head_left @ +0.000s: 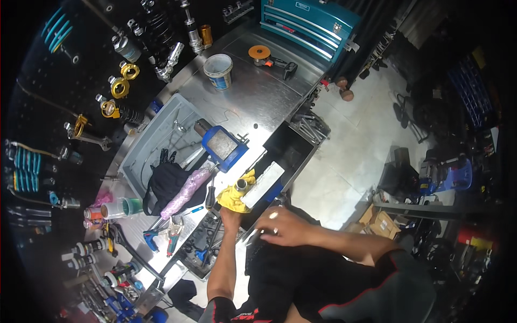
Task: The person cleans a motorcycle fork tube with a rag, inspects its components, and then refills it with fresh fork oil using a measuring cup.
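My left hand (231, 217) is closed on a yellow cloth (231, 200) at the bench's front edge. A short metal tube (242, 184) stands up out of the cloth, its round open end facing up. To the right and nearer, my right hand (285, 226) hangs apart from the cloth with its fingers curled. Something thin and pale shows at its fingertips, too small to name. Beside the cloth lies a long white block (264, 185) over the open drawer (291, 145). A blue bench vise (223, 146) sits just beyond, and a black-handled screwdriver (210, 198) lies left of the cloth.
A grey bin (140, 142) with a black cloth stands left of the vise. Pink-wrapped goods (186, 196), pliers (173, 237) and a lower tool drawer (196, 247) are near left. Farther back are a bucket (218, 75), an angle grinder (269, 58) and a teal toolbox (307, 27).
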Tool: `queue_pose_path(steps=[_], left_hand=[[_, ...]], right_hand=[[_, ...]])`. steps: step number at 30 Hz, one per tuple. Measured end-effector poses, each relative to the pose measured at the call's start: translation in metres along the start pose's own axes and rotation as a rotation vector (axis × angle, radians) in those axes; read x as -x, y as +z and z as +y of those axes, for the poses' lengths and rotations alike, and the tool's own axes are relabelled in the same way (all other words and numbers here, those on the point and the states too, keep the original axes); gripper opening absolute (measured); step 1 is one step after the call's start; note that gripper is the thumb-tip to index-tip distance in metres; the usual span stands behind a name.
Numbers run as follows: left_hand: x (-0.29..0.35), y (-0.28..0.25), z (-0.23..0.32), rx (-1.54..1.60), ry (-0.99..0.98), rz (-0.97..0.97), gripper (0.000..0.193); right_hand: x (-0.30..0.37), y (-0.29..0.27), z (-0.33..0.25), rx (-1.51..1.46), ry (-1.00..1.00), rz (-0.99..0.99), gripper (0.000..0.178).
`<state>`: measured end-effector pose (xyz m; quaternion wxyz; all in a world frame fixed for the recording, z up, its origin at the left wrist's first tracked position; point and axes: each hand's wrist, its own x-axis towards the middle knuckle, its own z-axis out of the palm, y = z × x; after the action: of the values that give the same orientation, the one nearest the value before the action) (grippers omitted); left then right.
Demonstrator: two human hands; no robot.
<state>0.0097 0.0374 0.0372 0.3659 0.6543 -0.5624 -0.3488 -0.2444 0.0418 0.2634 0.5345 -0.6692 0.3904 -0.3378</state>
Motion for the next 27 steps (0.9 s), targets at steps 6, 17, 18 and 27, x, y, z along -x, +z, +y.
queue_pose_path(steps=[6, 17, 18, 27], left_hand=[[0.023, -0.039, 0.062, -0.474, 0.370, 0.128, 0.050], [0.002, -0.138, 0.207, 0.582, 0.316, 0.070, 0.070], [-0.004, -0.146, 0.244, 1.016, 0.247, -0.021, 0.059], [-0.003, -0.205, 0.239, -0.194, 0.439, 0.146, 0.044]], right_hand=[[-0.025, 0.041, 0.081, 1.086, 0.040, -0.696, 0.040], [-0.027, 0.007, 0.071, 0.234, 0.066, -0.633, 0.037], [-0.026, 0.008, 0.064, 0.221, 0.065, -0.627, 0.037], [-0.078, -0.008, -0.052, -0.018, -0.548, 0.162, 0.036]])
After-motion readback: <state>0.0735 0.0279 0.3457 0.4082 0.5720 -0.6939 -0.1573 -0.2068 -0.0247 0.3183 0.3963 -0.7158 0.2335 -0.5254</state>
